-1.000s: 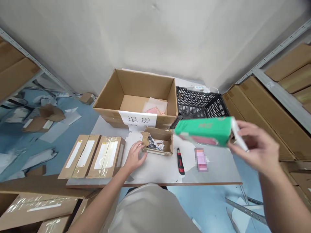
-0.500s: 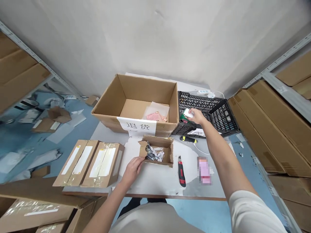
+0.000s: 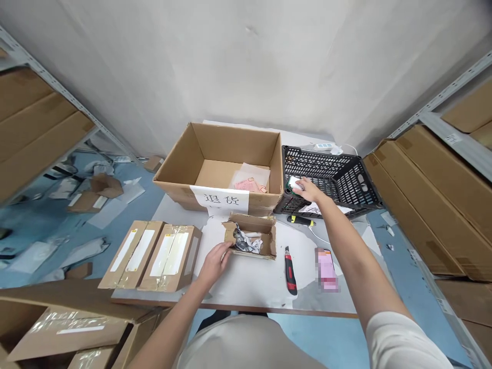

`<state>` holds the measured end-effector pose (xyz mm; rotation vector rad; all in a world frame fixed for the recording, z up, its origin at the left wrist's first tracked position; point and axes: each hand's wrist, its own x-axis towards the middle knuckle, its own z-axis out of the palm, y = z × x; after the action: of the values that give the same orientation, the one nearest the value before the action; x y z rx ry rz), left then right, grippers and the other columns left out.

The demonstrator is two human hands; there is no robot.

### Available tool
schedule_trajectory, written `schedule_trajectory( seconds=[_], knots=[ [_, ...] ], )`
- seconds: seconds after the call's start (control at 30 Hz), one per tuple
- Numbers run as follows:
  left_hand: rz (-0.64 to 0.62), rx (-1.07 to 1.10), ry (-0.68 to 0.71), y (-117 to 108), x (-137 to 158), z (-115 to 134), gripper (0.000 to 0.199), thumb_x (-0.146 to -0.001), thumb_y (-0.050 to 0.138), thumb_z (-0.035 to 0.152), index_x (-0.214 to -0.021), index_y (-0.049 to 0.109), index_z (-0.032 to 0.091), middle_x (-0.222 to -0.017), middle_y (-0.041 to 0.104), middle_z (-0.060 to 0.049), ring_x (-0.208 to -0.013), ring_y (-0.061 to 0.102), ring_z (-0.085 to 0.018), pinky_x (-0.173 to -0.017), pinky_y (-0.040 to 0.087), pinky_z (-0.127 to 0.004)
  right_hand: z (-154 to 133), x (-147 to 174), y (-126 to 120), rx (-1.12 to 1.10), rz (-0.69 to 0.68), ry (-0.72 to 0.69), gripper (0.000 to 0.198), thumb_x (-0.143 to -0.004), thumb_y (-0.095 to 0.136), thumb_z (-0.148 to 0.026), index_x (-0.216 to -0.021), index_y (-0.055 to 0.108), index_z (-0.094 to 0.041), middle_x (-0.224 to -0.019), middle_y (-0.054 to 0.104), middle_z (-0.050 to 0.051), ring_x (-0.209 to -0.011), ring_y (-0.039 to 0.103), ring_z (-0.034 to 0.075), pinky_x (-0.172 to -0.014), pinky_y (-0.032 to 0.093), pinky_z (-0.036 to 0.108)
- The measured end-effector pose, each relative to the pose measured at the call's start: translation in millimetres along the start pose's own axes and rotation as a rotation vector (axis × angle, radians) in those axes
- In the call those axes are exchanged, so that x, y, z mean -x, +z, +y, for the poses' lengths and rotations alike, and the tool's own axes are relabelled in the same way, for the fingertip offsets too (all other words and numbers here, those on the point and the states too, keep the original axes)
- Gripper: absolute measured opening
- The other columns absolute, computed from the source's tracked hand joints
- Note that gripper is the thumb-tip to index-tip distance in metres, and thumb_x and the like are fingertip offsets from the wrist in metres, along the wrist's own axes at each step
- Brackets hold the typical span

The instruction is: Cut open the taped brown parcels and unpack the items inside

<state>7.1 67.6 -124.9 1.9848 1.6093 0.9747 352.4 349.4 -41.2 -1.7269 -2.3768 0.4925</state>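
My left hand (image 3: pixel 216 262) is closed at the near left corner of a small open cardboard box (image 3: pixel 251 254), fingertips on its torn flap. Crumpled printed paper (image 3: pixel 248 242) lies inside that box. Over the left end of a black plastic crate (image 3: pixel 326 166), my right hand (image 3: pixel 308 190) grips a small white-and-green pack (image 3: pixel 295 183); its exact kind is unclear. A red-and-black utility knife (image 3: pixel 290 271) lies on the table to the right of the small box. Near the crate's front rests a black-and-yellow handheld tool (image 3: pixel 301 220) with a white cable.
Behind the small box stands a large open carton (image 3: pixel 180 192) holding pink items (image 3: pixel 249 185). Two taped boxes (image 3: pixel 169 259) sit at the table's left. A phone (image 3: pixel 326 270), partly blurred, lies front right. Shelves with cartons (image 3: pixel 418 200) flank both sides; packaging litters the floor.
My right hand has lowered slightly at the crate's left end with the white-and-green pack still in it. My left hand stays by the small box. The whole view has shifted slightly.
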Motion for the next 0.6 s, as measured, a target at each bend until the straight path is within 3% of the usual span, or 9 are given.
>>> schedule_trajectory(
  seconds=[0.13,0.23,0.3,0.33,0.4,0.5,0.6],
  knots=[
    [0.002,-0.001,0.007,-3,3,1,0.03,-0.087,0.044,0.023,-0.116,0.053,0.024,-0.11,0.063,-0.008,-0.105,0.059,-0.021,-0.092,0.049,-0.041,-11,37,-16,-0.044,0.128,-0.058,0.054,-0.081,0.054,-0.038,-0.127,0.047,-0.012,-0.146,0.027,0.02,-0.138,0.02,0.029,-0.108,0.024,0.046],
    [0.053,0.012,-0.047,-5,11,-7,0.04,-0.084,0.05,0.026,-0.124,0.046,0.022,-0.12,0.057,-0.011,-0.114,0.053,-0.024,-0.096,0.045,-0.044,-14,97,-7,-0.156,0.426,-0.08,0.053,-0.081,0.051,-0.035,-0.13,0.042,-0.018,-0.144,0.034,0.015,-0.135,0.028,0.027,-0.107,0.027,0.046],
    [0.088,0.048,-0.159,-2,18,-18,0.055,-0.08,0.055,0.029,-0.131,0.037,0.019,-0.127,0.051,-0.015,-0.119,0.049,-0.026,-0.096,0.045,-0.046,-19,146,28,-0.311,0.591,0.063,0.044,-0.083,0.045,-0.029,-0.125,0.044,-0.019,-0.13,0.049,0.015,-0.123,0.045,0.025,-0.102,0.036,0.046],
    [0.079,0.074,-0.227,1,20,-24,0.062,-0.077,0.057,0.03,-0.133,0.033,0.017,-0.13,0.047,-0.016,-0.121,0.048,-0.028,-0.095,0.045,-0.046,-24,169,54,-0.404,0.597,0.149,0.039,-0.083,0.041,-0.026,-0.12,0.046,-0.019,-0.12,0.055,0.015,-0.113,0.053,0.024,-0.097,0.041,0.046],
    [0.002,0.14,-0.351,12,22,-36,0.072,-0.071,0.063,0.03,-0.134,0.032,0.015,-0.134,0.043,-0.018,-0.124,0.044,-0.031,-0.093,0.045,-0.048,-39,209,114,-0.576,0.344,0.235,0.04,-0.076,0.043,-0.022,-0.116,0.048,-0.017,-0.113,0.059,0.015,-0.102,0.06,0.025,-0.088,0.047,0.047],
    [-0.137,0.286,-0.444,32,19,-47,0.076,-0.062,0.067,0.025,-0.131,0.036,0.017,-0.132,0.046,-0.016,-0.124,0.044,-0.031,-0.095,0.042,-0.049,-74,240,192,-0.741,0.074,0.255,0.062,-0.064,0.055,-0.021,-0.124,0.041,-0.02,-0.129,0.049,0.016,-0.118,0.05,0.028,-0.09,0.045,0.049],
    [-0.134,0.413,-0.514,40,19,-47,0.071,-0.061,0.066,0.022,-0.127,0.04,0.018,-0.125,0.051,-0.014,-0.116,0.05,-0.028,-0.094,0.042,-0.046,-106,251,224,-0.924,0.117,0.299,0.066,-0.066,0.059,-0.022,-0.128,0.037,-0.024,-0.127,0.051,0.011,-0.118,0.049,0.024,-0.098,0.039,0.045]
  ],
)
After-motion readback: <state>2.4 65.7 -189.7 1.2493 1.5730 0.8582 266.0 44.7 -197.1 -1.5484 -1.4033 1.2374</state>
